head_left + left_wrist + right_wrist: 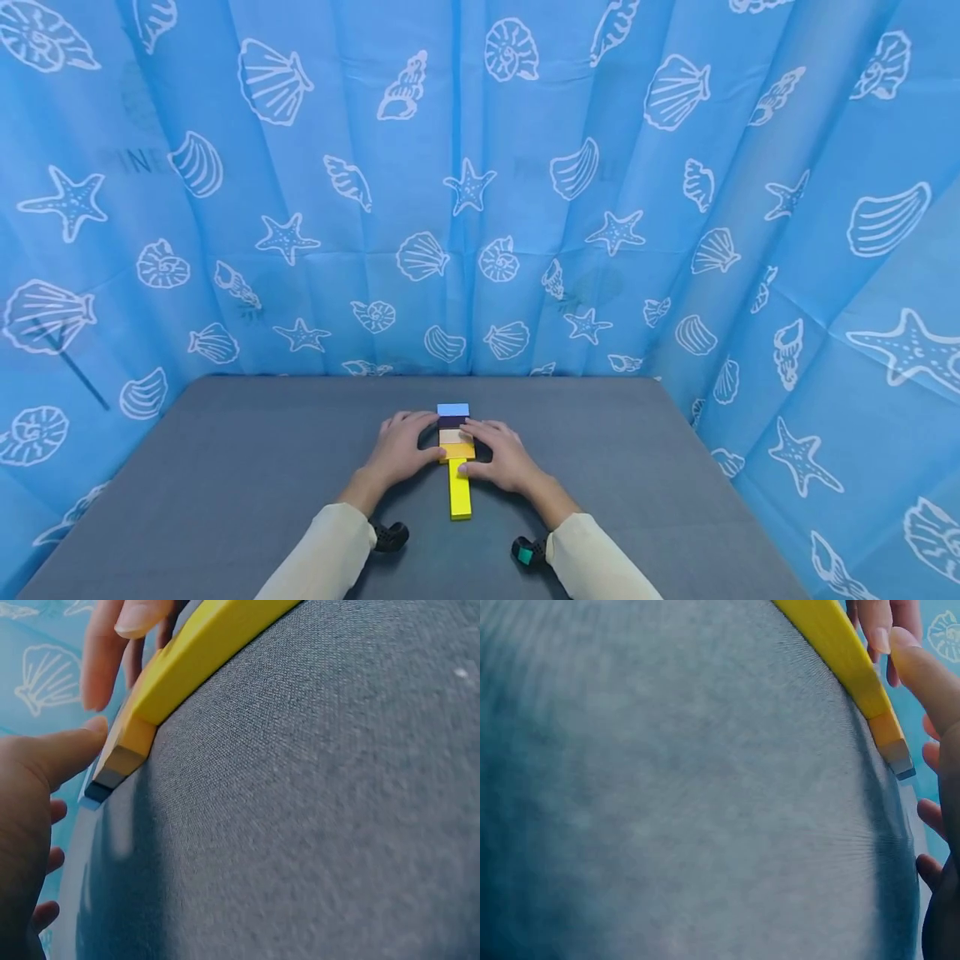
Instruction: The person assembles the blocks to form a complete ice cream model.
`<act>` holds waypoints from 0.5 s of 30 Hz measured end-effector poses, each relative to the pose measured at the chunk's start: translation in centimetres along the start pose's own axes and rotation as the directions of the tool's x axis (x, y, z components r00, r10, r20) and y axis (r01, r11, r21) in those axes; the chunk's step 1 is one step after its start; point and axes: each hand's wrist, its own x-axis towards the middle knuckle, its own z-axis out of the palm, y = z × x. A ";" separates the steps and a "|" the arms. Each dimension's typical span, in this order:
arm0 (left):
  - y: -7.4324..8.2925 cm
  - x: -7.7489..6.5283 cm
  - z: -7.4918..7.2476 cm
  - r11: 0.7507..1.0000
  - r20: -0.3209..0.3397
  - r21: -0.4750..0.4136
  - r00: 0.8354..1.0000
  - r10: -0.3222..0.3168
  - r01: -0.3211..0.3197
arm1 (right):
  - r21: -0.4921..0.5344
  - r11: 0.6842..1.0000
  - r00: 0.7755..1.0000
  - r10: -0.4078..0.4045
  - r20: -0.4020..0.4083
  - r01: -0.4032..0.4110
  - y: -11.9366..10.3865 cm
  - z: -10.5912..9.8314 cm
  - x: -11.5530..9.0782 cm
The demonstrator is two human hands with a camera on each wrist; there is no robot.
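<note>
Five blocks lie in a row on the grey table. Farthest is a light blue block (453,409), then a dark purple block (453,422), a cream block (450,436) and an orange block (459,451), all set crosswise. A long yellow block (460,493) points from the orange one toward me, forming a stem. My left hand (396,452) curves along the row's left side, thumb tip at the orange block and fingertips near the light blue one. On the other side, my right hand (510,458) has its thumb at the yellow block's upper end and fingertips over the cream and purple blocks' right ends.
Grey cloth covers the table (247,467). Behind it and at both sides hangs a blue curtain (465,317) with white shell prints. Black wrist straps (390,537) sit below the cream sleeves (322,554).
</note>
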 end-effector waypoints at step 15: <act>-2.8 -2.5 -1.0 0.994 -0.121 -0.108 0.993 -0.010 -0.004 | 0.214 0.977 0.943 0.084 -0.321 -0.014 3.0 -2.3 -4.3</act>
